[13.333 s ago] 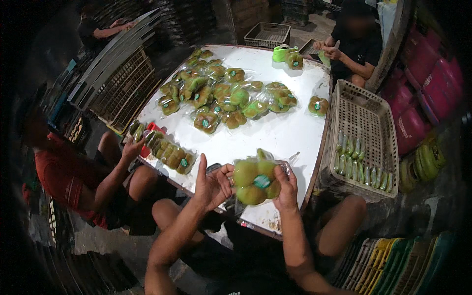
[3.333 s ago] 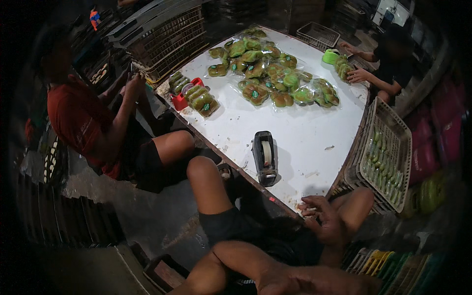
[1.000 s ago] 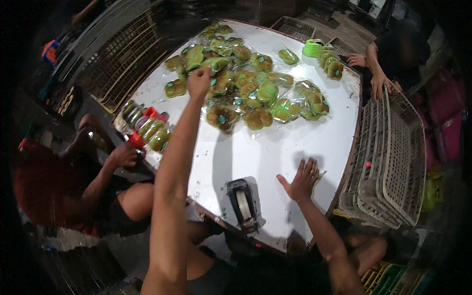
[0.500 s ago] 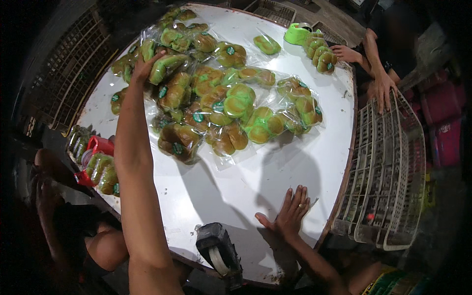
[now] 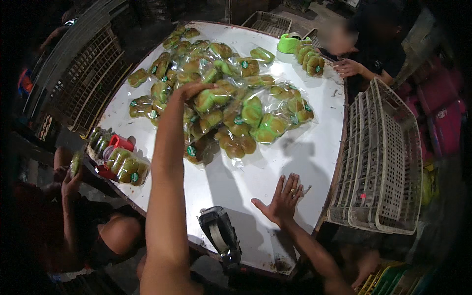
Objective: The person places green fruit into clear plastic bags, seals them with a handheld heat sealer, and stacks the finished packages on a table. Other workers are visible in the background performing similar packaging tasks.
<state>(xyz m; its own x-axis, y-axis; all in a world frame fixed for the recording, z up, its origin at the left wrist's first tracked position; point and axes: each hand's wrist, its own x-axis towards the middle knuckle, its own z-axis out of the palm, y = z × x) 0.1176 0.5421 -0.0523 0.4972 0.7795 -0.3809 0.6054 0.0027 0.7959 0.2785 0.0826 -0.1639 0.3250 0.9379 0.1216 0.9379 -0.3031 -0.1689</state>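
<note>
My left hand (image 5: 194, 89) reaches over a pile of green-and-brown bread buns in clear plastic bags. Its fingers are bent over one bagged bun (image 5: 209, 101) on top of the pile; the bag partly hides the fingertips. Several other packs lie below and around it, some with a small green label. Spread flat, my right hand (image 5: 282, 201) rests on the white table (image 5: 265, 169) with nothing in it and a ring on one finger. To its left, a black tape dispenser (image 5: 221, 236) stands at the table's near edge.
Stacked plastic crates (image 5: 376, 167) stand along the right edge. A co-worker sits at the far right by a green tape dispenser (image 5: 288, 43) and a bun pack (image 5: 310, 60). At the left, another person holds a pack near a red tape dispenser (image 5: 120, 142).
My left hand has moved right across the pile with the bagged bun. My right hand stays flat on the table. The far-right co-worker's hand has left the crate; the left co-worker now raises a pack.
</note>
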